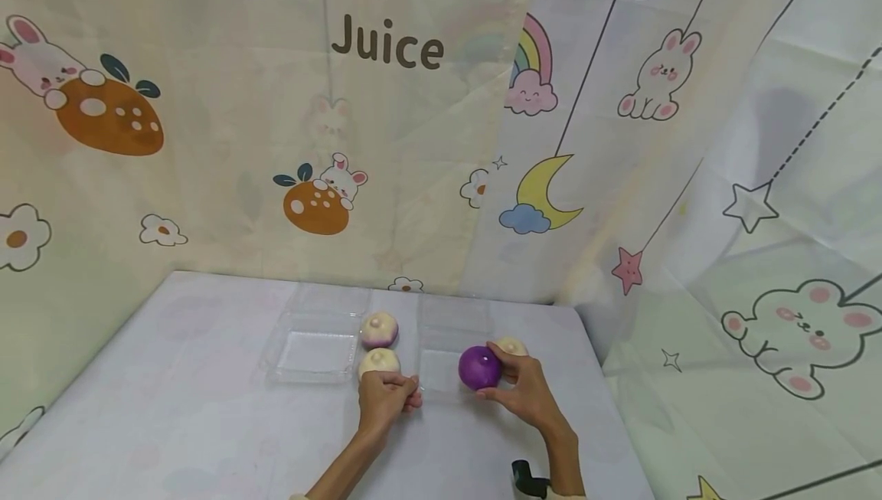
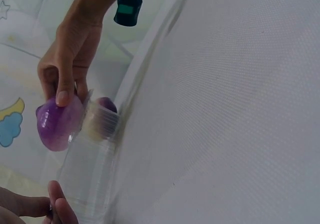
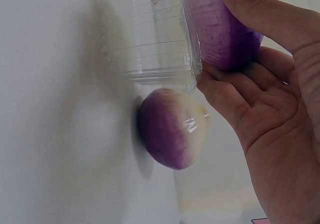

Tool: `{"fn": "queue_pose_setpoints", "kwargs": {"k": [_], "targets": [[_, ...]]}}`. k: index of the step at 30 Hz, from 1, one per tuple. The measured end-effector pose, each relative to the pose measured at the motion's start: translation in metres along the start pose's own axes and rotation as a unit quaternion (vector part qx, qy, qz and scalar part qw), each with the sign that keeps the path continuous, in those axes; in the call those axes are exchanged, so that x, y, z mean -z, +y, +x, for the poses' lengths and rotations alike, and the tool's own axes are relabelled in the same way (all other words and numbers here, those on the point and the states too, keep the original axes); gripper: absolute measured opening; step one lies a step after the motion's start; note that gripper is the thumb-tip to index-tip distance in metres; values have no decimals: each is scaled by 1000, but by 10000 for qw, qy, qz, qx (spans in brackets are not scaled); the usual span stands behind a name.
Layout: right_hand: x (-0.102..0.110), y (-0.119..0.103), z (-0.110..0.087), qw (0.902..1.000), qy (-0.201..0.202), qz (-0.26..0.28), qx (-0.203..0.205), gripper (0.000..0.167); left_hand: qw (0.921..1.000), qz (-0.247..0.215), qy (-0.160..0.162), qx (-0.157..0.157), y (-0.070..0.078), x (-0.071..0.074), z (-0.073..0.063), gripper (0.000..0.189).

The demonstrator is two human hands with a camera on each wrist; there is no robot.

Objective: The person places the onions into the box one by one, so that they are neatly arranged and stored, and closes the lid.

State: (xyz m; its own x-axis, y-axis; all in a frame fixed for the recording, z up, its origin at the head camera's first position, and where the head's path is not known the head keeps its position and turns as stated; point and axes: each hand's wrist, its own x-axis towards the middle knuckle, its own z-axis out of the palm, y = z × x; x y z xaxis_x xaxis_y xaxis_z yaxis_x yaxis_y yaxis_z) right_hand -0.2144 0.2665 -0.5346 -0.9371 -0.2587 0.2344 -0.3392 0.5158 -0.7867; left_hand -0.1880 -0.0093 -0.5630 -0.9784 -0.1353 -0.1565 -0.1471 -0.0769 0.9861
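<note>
My right hand [image 1: 527, 389] grips a purple turnip [image 1: 480, 368] between thumb and fingers, above the right clear plastic box [image 1: 437, 374]. In the right wrist view, the held turnip [image 3: 220, 29] is beside the box's rim. My left hand [image 1: 389, 400] is at that box's near left edge, its thumb and fingers pinching the rim. Beyond the box's right side a purple-and-cream turnip [image 3: 172, 129] rests on the table. Two more turnips, a far one [image 1: 380, 329] and a near one [image 1: 379, 362], stand between the boxes; the left hand partly covers the near one.
A second clear plastic box [image 1: 317, 351] with its lid raised sits on the left of the white table [image 1: 207, 408]. Printed curtains [image 1: 393, 117] hang behind and to the right. A dark green strap piece [image 1: 529, 478] shows at the right wrist.
</note>
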Motion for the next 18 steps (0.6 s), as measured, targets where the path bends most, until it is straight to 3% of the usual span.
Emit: {"fn": "queue_pose_setpoints", "kwargs": {"k": [18], "targets": [[-4,1,7,9988,-211,133,420,83,9999,-87,-5,-66,0,-1,-1,18]]}}
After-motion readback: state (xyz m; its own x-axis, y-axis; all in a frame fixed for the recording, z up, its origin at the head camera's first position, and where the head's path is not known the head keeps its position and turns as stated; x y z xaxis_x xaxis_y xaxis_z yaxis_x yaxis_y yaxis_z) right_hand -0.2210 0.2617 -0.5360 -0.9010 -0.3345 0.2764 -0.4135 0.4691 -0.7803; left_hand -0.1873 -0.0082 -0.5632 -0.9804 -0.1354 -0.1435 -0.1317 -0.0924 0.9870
